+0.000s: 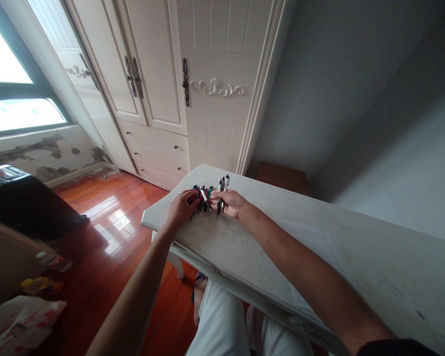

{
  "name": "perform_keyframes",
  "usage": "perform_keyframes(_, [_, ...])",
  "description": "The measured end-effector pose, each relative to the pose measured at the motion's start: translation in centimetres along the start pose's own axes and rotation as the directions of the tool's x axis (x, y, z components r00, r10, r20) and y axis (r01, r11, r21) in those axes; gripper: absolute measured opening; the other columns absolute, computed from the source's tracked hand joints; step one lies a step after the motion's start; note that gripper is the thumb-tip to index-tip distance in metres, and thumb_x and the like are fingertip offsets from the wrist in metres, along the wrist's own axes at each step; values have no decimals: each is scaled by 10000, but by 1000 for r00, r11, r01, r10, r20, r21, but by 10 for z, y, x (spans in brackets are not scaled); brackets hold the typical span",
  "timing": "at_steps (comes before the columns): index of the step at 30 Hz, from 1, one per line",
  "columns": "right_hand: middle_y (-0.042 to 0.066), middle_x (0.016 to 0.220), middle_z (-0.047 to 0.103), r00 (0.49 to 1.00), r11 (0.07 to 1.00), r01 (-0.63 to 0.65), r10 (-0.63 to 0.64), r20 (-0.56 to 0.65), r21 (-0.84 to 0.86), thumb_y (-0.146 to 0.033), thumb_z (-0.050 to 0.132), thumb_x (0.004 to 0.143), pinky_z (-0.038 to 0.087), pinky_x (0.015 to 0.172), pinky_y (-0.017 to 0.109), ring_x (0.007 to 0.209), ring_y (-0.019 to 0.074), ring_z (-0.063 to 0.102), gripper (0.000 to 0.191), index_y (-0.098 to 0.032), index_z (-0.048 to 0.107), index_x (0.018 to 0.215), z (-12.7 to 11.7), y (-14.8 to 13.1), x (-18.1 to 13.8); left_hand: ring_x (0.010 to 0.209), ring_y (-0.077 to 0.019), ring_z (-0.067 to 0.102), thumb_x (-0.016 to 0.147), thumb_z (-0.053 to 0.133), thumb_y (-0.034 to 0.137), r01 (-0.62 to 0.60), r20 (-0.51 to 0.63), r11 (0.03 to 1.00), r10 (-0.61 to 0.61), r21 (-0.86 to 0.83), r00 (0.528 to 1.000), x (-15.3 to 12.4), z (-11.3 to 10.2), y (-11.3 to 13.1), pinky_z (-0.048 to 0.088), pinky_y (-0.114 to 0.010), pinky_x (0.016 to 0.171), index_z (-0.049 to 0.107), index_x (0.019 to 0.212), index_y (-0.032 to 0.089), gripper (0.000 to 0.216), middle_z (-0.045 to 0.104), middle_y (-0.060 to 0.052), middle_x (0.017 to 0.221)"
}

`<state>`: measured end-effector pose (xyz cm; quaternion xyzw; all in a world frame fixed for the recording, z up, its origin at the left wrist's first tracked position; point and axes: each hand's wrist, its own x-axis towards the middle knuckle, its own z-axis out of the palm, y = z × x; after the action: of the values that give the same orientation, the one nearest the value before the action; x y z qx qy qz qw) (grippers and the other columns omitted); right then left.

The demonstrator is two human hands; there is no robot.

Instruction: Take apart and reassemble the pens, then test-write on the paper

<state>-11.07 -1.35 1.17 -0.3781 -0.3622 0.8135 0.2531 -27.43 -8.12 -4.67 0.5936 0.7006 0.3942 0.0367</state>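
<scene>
A bunch of several pens (204, 197), with red, green, black and white barrels, lies on the far end of a white table (282, 237). My left hand (182, 206) rests on the left side of the bunch, fingers curled over the pens. My right hand (230, 202) is closed around a few white and black pens (222, 190) that stick up past my fingers. Both hands sit close together, with the loose pens between them.
A white wardrobe (178, 84) with dark handles stands behind the table. A red wooden floor (107, 217) lies to the left, with a dark box (25, 202) and plastic bags (18, 321) on it. A grey wall (356, 99) runs along the right. My knees (222, 321) are under the table.
</scene>
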Motion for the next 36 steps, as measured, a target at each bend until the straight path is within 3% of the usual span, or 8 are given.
perform_keyframes(6, [45,697,644,999,1000,-4,4,-44,1,72,597,735,576,749,318,687,148,662,201,-126,563,751,-9,0,-5,1073,-257,638,848,516,286,-14,2,1000,14,20,1000,0,-2,5,489,-373,957,712,1038,192,288,694,-94,1158])
perform_keyframes(14, [56,727,645,997,1000,-2,3,-80,7,83,610,720,585,735,297,742,156,676,232,-138,540,740,-10,5,0,1106,-269,621,873,541,428,-48,13,997,47,58,999,-1,2,4,472,-392,998,707,1064,205,337,668,-104,1212])
perform_keyframes(20, [56,679,639,997,1000,10,-9,-82,10,91,638,702,593,663,277,667,147,659,250,-134,528,710,-8,6,2,1154,-278,596,873,543,407,-54,27,995,52,87,998,-1,4,-1,454,-399,1023,704,1102,211,341,641,-105,1257])
perform_keyframes(28, [5,628,579,988,999,22,-17,-154,26,168,515,668,542,512,210,550,114,603,322,-132,533,783,-5,12,5,1213,-293,555,896,531,473,-46,71,993,38,112,997,-4,2,7,433,-422,1045,688,1153,213,398,602,-113,1318])
perform_keyframes(36, [-50,618,522,978,995,91,-81,-191,43,155,493,663,492,517,197,510,83,557,361,-181,450,789,2,14,8,1253,-299,529,902,542,439,-70,111,988,54,140,992,-4,1,9,408,-418,1073,654,1215,183,420,578,-127,1353])
